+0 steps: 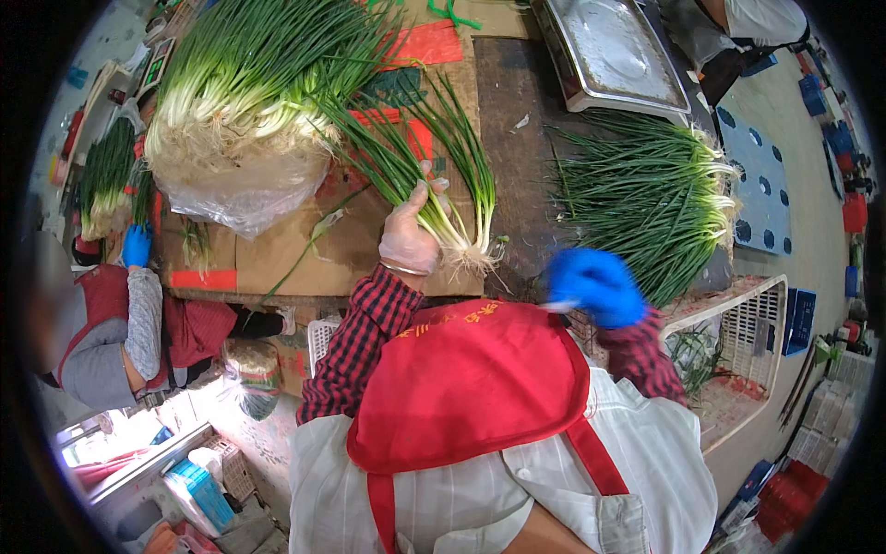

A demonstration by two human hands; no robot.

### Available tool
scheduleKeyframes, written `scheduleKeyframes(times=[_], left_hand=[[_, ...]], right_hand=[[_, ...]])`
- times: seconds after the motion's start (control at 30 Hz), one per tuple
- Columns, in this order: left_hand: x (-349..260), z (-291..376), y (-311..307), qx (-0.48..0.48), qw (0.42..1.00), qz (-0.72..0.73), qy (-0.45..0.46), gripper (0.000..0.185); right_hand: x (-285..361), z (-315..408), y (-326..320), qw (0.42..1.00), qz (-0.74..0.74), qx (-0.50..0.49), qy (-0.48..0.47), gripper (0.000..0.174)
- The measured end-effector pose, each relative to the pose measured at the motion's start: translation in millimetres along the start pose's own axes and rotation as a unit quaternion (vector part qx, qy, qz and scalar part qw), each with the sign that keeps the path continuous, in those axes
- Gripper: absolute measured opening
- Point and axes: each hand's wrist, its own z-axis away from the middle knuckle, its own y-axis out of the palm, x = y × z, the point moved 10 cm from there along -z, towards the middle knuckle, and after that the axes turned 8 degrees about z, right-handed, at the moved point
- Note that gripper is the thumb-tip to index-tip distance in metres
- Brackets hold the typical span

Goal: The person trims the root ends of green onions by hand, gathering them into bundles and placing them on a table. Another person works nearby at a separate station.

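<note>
My left hand (411,239), in a clear thin glove, grips a small bunch of scallions (453,232) around their pale stalks. Their white, rooty ends point toward me and the green leaves fan away. My right hand (594,285), in a blue glove, is blurred by motion beside the roots, over the table's near edge. A whitish strip (559,305) sticks out from its fingers; blur hides what it is. Up to the left lies a large heap of untrimmed scallions (242,97) on clear plastic (256,201). Neatly laid scallions (637,197) with white ends to the right lie beyond my right hand.
A metal-topped weighing scale (619,55) stands at the far right of the table. Cardboard (277,260) with red tape covers the left part. A white plastic crate (754,360) sits at lower right. On the left, a co-worker's blue-gloved hand (137,244) touches other scallions.
</note>
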Motion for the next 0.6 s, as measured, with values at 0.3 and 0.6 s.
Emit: scheduleKeyframes(times=[0.3, 0.6], left_hand=[[15, 8, 46, 0.126, 0.991, -0.018, -0.052, 0.039], [-3, 21, 63, 0.117, 0.984, -0.132, 0.029, 0.043]], right_hand=[[58, 362, -307, 0.595, 0.561, -0.543, 0.191, 0.031], [-4, 9, -60, 0.804, 0.49, -0.33, -0.063, 0.023]])
